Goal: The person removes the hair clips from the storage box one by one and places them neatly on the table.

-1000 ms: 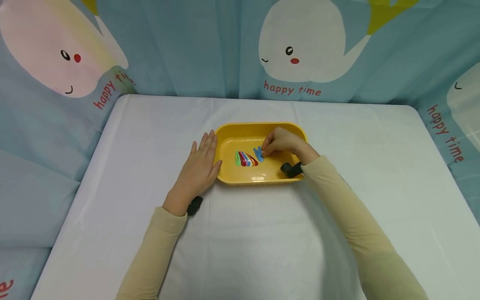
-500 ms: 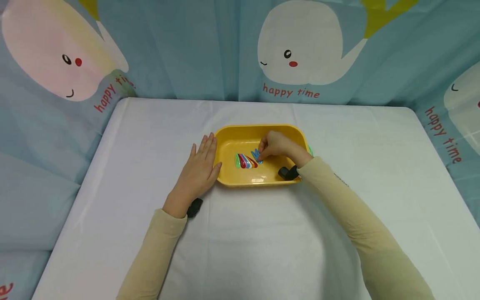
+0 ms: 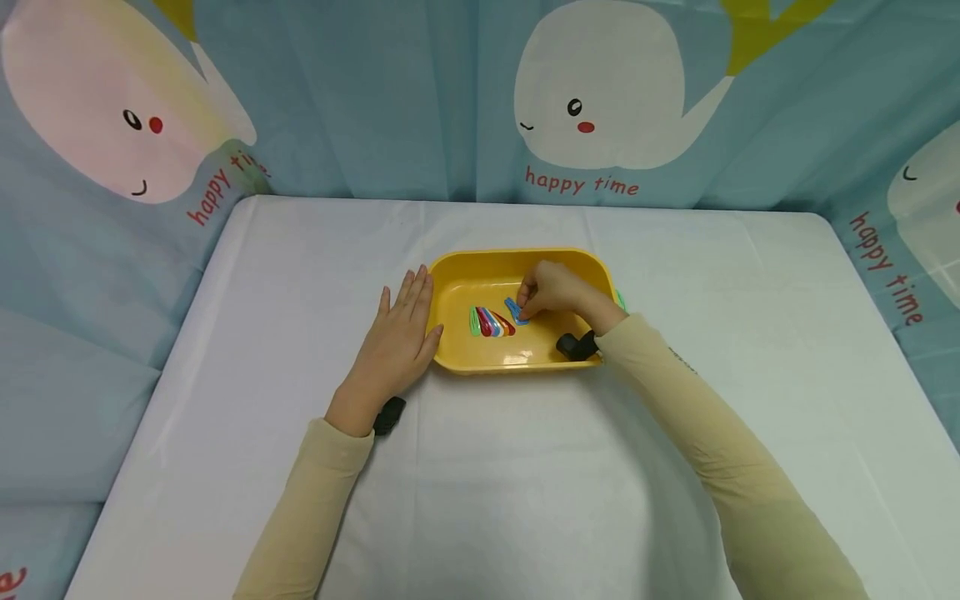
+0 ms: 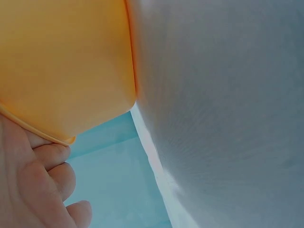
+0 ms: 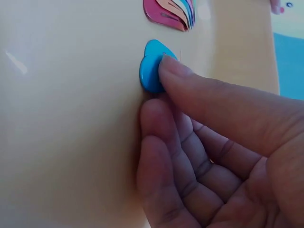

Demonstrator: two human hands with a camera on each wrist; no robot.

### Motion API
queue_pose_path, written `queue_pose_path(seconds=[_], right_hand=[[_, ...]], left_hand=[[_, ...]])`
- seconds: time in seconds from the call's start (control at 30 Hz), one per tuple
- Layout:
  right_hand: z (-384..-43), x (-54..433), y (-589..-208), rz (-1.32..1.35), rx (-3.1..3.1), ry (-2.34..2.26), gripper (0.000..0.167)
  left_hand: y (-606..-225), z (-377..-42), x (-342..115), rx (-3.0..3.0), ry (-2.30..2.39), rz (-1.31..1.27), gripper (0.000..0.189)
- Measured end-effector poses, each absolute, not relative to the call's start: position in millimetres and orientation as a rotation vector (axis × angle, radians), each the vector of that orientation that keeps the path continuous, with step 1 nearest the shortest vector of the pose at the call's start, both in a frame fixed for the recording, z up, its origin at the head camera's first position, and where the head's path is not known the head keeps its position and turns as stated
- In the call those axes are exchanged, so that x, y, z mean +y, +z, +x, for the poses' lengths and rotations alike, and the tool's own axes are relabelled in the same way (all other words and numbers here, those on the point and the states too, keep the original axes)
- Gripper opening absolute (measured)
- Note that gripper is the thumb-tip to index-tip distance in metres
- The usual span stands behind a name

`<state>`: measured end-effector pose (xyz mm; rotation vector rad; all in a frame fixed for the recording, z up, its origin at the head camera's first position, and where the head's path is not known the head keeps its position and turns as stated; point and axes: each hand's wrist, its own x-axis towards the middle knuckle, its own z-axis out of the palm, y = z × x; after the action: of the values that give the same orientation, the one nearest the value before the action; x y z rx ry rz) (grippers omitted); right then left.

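In the head view a yellow tray (image 3: 517, 369) holds a fanned row of coloured snap hair clips (image 3: 492, 322). My right hand (image 3: 558, 289) reaches in over its right side and pinches two overlapping blue hair clips (image 3: 514, 312), just right of the row. Seen from the right wrist, my thumb lies on top of the blue clips (image 5: 151, 73) near the tray floor, with the other fingers curled beneath. My left hand (image 3: 401, 333) rests against the tray's left side, fingers straight. From the left wrist, those fingers (image 4: 59, 178) touch the rim of the tray (image 4: 71, 61).
A white cloth covers the table (image 3: 525, 483) around the tray. Blue curtains (image 3: 390, 100) with printed whales hang behind and at the sides. Something small and green (image 3: 621, 300) shows at the tray's right edge, mostly hidden.
The two blue hair clips were spread in a V and now lie closer together. My right hand has shifted slightly left with them. The left hand stays on the tray.
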<state>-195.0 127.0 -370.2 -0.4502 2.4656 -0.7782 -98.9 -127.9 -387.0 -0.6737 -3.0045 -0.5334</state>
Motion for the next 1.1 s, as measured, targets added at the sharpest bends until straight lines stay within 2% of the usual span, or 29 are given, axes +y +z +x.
queue_pose_path(seconds=[0.57, 1.1], right_hand=[[-191.9, 131.2, -368.2, -0.356, 2.314, -0.999, 0.006], [-190.0, 133.3, -362.0, -0.342, 2.204, -1.155, 0.01]], left_hand=[[-388.2, -98.7, -129.0, -2.995, -0.519, -0.674, 0.066], [-385.8, -99.5, -127.5, -3.014, -0.506, -0.671, 0.066]])
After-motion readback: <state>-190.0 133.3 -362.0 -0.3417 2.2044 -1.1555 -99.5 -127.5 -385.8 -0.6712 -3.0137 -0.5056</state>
